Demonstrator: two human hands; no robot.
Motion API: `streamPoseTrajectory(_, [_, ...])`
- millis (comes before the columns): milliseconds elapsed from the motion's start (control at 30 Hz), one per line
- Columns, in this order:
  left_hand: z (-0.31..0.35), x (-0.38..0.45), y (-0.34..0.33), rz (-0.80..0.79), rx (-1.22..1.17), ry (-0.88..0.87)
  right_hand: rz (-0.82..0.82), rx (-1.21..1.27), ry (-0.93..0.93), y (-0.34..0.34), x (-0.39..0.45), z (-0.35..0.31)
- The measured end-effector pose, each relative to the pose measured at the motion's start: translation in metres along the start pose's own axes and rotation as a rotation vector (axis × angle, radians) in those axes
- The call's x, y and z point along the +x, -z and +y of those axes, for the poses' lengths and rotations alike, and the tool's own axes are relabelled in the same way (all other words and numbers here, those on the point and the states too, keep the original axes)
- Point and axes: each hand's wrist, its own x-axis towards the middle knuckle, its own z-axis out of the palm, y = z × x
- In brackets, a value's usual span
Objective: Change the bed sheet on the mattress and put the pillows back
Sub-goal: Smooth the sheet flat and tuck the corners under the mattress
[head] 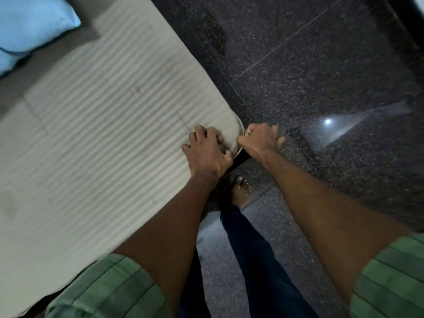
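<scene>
Gripping the mattress (114, 125) corner, left hand (206, 152) and right hand (260, 141) fingers curl tight.

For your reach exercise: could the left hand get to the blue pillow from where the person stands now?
Probably not. The left hand grips the sheet at the mattress corner, and the pillow lies at the bed's far end; nothing blocks it, but they'd likely need to step closer.

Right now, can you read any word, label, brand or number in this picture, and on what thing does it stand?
None can be read.
The striped sheet, the blue pillow, the green sleeves and the dark floor show no writing, and the picture is blurred.
</scene>
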Motion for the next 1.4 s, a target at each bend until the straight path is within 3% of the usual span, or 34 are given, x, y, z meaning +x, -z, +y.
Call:
streamPoseTrajectory(167, [0.0, 0.003, -0.001, -0.003, 0.002, 0.015, -0.156, 0.167, -0.084, 0.006, 0.002, 0.001])
streamPoseTrajectory(267, [-0.002, 0.005, -0.001, 0.006, -0.02, -0.001, -0.261, 0.025, -0.06, 0.006, 0.003, 0.003])
streamPoseTrajectory(433, [-0.005, 0.002, -0.004, 0.036, 0.069, -0.079, -0.128, -0.005, -0.058, -0.019, 0.009, -0.005])
streamPoseTrajectory(567, [0.005, 0.001, -0.012, 0.045, 0.18, -0.01, -0.075, -0.01, -0.032, -0.021, 0.007, 0.0])
streamPoseTrajectory(667, [0.019, 0.004, -0.016, 0.041, 0.198, 0.101, -0.095, 0.313, -0.008, -0.026, 0.01, 0.01])
streamPoseTrajectory(767, [0.024, 0.006, -0.017, 0.023, 0.19, 0.159, -0.045, 0.696, -0.169, -0.021, 0.016, 0.01])
streamPoseTrajectory(1067, [0.006, -0.007, -0.019, 0.079, 0.111, -0.022, 0.127, 0.087, -0.055, -0.021, 0.033, -0.012])
streamPoseTrajectory(1200, [0.004, -0.012, -0.019, 0.111, 0.072, -0.045, 0.089, 0.087, -0.088, -0.023, 0.037, -0.012])
streamPoseTrajectory(1400, [-0.006, -0.027, -0.017, 0.151, -0.018, -0.098, 0.246, -0.159, 0.174, -0.019, 0.012, 0.015])
